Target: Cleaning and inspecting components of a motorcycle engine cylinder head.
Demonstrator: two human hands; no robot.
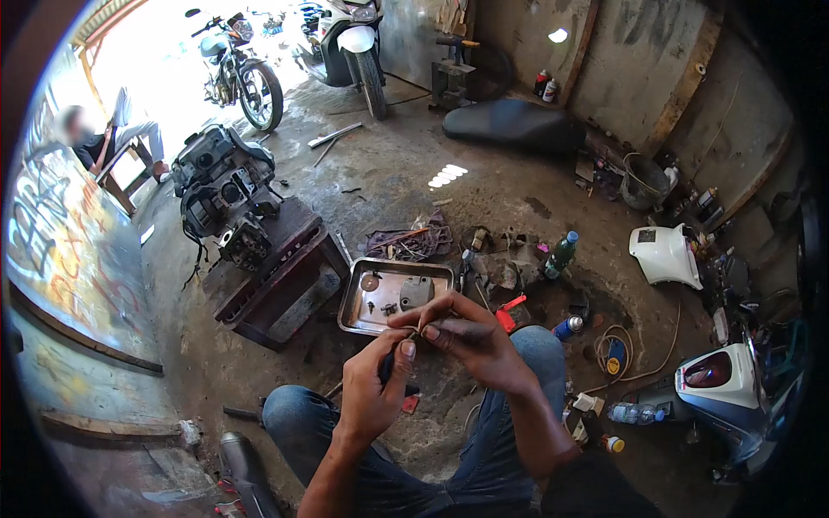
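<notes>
My left hand point(373, 388) is closed around a tool with a black handle point(386, 368); its exact kind is hidden by the fingers. Fingertips of my right hand point(484, 345) are pinched against those of the left, on something small that I cannot make out. Both hands meet above my knees, at the near edge of a shallow metal tray point(344, 315). In that tray lie a grey metal cover point(416, 292), a round disc point(370, 281) and a few small dark parts point(389, 308).
Left stands an engine point(233, 194) on a dark wooden box point(281, 302). Beyond the tray are a rag with tools point(410, 239) and a green bottle point(561, 255). A spray can point(567, 327) and coiled hose point(615, 354) lie right. Farther off are motorcycles point(250, 78), a seat point(514, 125) and a seated person point(108, 142).
</notes>
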